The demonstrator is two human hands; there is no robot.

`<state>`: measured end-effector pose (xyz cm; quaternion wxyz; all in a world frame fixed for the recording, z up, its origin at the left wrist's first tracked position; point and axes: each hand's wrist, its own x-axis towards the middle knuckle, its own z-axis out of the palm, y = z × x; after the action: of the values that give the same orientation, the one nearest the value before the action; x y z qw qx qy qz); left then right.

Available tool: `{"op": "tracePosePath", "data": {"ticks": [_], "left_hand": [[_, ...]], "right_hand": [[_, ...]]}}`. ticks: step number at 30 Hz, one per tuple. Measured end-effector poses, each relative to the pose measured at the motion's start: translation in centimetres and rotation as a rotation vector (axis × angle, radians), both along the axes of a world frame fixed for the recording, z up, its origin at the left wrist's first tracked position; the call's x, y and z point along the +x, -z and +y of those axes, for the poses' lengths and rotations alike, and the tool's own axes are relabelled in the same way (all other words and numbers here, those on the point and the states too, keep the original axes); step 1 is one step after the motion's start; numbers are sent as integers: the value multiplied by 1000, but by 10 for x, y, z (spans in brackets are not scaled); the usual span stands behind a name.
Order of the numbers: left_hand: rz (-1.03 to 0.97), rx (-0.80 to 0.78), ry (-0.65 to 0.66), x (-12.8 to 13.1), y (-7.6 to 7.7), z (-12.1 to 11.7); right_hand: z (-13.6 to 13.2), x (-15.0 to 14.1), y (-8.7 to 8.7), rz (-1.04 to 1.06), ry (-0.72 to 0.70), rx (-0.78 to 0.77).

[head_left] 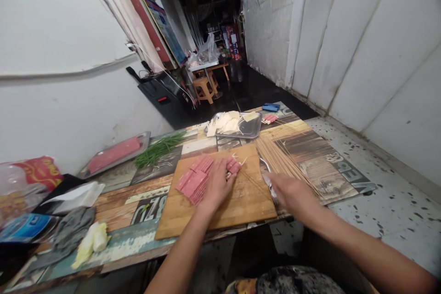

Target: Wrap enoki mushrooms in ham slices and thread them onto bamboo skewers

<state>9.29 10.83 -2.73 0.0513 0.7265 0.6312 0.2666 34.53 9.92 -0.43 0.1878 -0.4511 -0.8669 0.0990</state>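
Note:
My left hand point(218, 181) rests on the wooden cutting board point(248, 202), its fingers and thumb closed around a pink meat roll point(233, 165) with pale strands poking out of its end. Thin skewers run from the roll toward the lower right. Just left of that hand lie stacked slices of pink meat point(195, 178). My right hand point(291, 195) is closed past the board's right edge, beside a curved white-edged object point(266, 163) that I cannot identify. What its fingers hold is hidden. A bundle of bamboo skewers point(285, 161) lies beyond it on the table.
Behind the board, a metal tray point(253, 129) holds pale shredded food point(225, 123). Finished-looking meat rolls point(269, 119) lie near a blue object point(271, 107). Green stalks point(160, 147), a tray of pink meat point(113, 154), a grey cloth point(74, 234) and pale leaves point(91, 242) occupy the left.

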Motion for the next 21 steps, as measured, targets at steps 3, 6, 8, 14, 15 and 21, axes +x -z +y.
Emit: {"op": "tracePosePath", "data": {"ticks": [3, 6, 8, 14, 15, 21], "left_hand": [[-109, 17, -27, -2, 9, -4], [-173, 68, -47, -1, 13, -6], [-171, 97, -64, 1, 14, -7], [-124, 138, -79, 0, 20, -6], [-126, 151, -84, 0, 21, -6], [-129, 191, -108, 3, 21, -6]], "right_hand": [[-32, -6, 11, 16, -135, 33], [-44, -5, 20, 31, -145, 47], [-44, -3, 23, 34, -138, 61], [-42, 1, 26, -14, -151, 47], [-41, 0, 26, -22, -148, 32], [-40, -1, 27, -44, -127, 18]]}}
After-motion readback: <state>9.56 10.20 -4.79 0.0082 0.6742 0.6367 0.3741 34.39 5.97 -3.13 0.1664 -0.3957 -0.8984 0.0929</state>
